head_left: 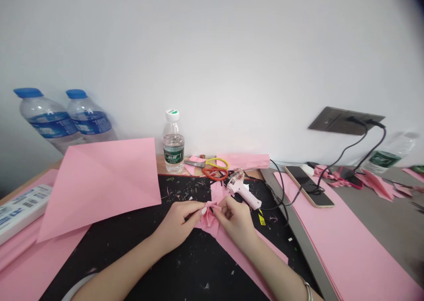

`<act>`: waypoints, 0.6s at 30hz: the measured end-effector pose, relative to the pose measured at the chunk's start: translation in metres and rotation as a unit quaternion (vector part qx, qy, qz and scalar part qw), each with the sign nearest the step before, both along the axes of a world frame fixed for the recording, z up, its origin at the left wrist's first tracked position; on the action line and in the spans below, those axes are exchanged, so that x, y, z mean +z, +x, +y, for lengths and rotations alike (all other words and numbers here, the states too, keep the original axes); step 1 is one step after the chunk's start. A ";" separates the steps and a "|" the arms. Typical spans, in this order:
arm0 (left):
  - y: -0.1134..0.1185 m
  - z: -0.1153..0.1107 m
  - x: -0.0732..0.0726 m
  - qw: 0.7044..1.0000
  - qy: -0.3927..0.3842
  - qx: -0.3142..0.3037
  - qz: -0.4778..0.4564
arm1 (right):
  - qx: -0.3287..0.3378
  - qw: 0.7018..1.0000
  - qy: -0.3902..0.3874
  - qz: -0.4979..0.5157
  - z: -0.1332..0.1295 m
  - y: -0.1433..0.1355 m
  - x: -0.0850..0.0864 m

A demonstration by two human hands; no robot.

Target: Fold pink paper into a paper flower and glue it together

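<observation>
Between both hands is a small folded pink paper piece (209, 216), held above a black mat (159, 265). My left hand (180, 221) pinches its left side with thumb and fingers. On its right side, my right hand (236, 219) is closed, thumb and curled fingers gripping the paper. Beneath the folded piece a long pink strip (238, 252) slants down to the right. Just behind my right hand lies a pink glue gun (243, 191) with a dark cable. Scissors (215, 168) with yellow and red handles rest near the wall.
A small water bottle (174, 146) stands behind the mat; two larger bottles (91, 122) are at the left. Large pink sheets (109, 186) and a white box (23, 208) lie left. A phone (309, 186), cables, pink sheets and scraps (377, 184) are right.
</observation>
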State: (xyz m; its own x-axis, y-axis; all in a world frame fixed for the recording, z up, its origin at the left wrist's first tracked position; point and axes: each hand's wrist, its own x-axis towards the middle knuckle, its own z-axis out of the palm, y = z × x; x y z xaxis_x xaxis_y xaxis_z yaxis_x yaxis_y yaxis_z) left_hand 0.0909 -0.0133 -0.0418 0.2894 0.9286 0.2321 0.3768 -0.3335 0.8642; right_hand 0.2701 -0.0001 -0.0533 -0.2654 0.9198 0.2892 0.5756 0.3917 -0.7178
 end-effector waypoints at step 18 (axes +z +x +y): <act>0.007 -0.004 -0.013 0.996 -0.066 0.014 -0.066 | -0.016 1.000 0.013 0.005 -0.005 -0.003 -0.005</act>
